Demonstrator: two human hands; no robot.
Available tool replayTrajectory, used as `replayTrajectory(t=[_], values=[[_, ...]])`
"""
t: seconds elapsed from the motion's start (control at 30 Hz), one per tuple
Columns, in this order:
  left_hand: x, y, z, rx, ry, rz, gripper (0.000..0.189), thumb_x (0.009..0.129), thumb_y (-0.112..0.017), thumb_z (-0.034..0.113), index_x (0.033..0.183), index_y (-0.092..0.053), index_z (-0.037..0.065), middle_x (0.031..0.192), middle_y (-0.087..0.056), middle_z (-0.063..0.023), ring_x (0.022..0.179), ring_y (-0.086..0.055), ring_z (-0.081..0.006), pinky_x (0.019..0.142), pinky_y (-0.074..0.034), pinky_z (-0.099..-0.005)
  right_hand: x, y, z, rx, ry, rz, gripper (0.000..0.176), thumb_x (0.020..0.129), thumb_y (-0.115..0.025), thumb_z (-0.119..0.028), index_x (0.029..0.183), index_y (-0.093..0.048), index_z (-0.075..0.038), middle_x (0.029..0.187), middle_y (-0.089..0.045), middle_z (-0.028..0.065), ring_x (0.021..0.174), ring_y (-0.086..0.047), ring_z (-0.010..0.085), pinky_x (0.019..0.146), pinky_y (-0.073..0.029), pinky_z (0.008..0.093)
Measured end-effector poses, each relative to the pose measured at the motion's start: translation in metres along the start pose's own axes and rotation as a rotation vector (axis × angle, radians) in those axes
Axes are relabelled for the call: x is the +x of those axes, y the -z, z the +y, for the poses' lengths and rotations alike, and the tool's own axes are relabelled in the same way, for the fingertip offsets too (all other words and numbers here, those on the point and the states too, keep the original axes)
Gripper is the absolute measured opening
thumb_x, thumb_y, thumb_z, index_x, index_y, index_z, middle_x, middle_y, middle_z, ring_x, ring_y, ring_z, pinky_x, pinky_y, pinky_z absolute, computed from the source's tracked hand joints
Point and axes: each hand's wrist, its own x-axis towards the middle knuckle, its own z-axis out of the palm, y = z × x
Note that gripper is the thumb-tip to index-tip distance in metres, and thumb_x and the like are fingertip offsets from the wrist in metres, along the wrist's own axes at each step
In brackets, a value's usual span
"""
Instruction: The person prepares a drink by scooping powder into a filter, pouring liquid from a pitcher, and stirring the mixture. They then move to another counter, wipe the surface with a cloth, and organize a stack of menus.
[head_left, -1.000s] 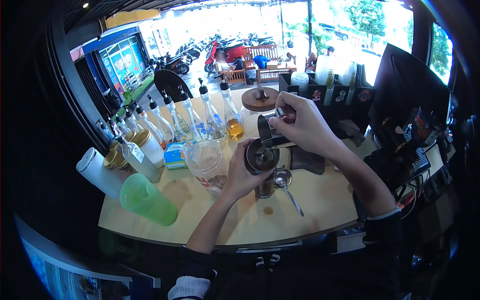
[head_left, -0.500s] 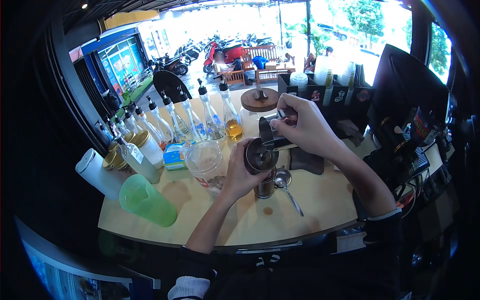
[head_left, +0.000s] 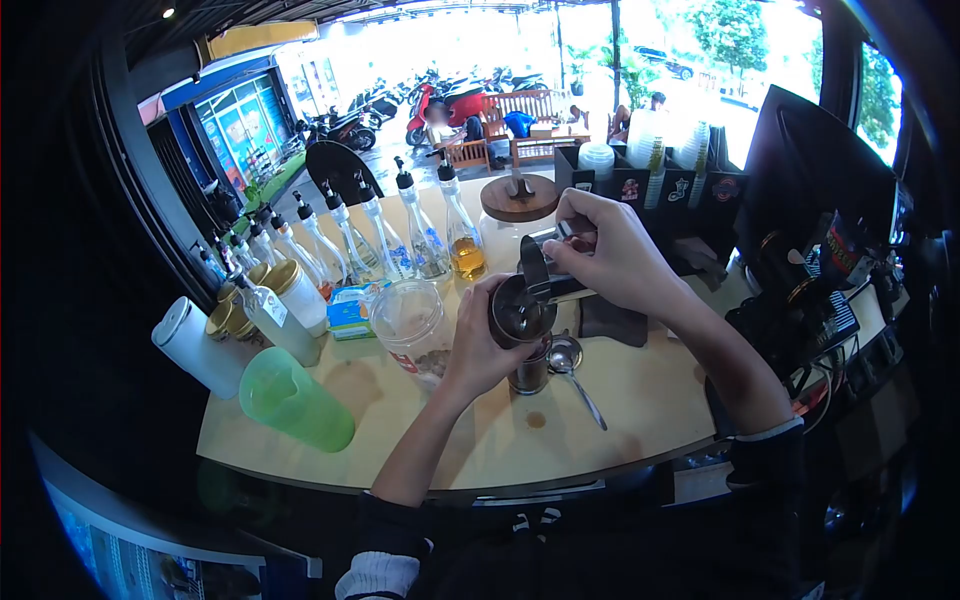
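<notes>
My left hand [head_left: 482, 338] wraps round a metal cup [head_left: 522, 335], whose open mouth faces me with a dark, shiny inside. My right hand [head_left: 602, 240] grips a small metal pitcher [head_left: 562, 284] by its handle. The pitcher is tipped to the left, its lip over the cup's mouth; whether liquid is running out is hard to tell. Just under the cup, a second metal vessel [head_left: 529, 377] stands on the counter, partly hidden by my left hand. Beside it on the right lies a spoon [head_left: 583, 390] with its bowl at a small round metal piece [head_left: 565, 350].
On the wooden counter [head_left: 400, 450], a clear tub [head_left: 408, 315] and a green jug [head_left: 295, 400] stand to the left. Several pump bottles [head_left: 430, 240] line the back, near a wood-lidded jar [head_left: 520, 200]. A dark cloth [head_left: 613, 322] and a cup holder [head_left: 660, 190] are at right.
</notes>
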Motion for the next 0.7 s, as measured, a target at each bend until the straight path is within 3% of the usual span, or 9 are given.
replayTrajectory(t=[0.7], values=[[0.005, 0.009, 0.009, 0.113, -0.064, -0.006, 0.075, 0.059, -0.079, 0.020, 0.123, -0.042, 0.007, 0.107, -0.056, -0.0133, 0.100, -0.049, -0.0320, 0.092, -0.037, -0.0428, -0.004, 0.000, -0.012, 0.032, -0.002, -0.026, 0.025, 0.079, -0.063, -0.001, 0.079, -0.038, 0.001, 0.068, -0.037, 0.0008, 0.062, -0.036, 0.0016, 0.056, -0.043, 0.0206]])
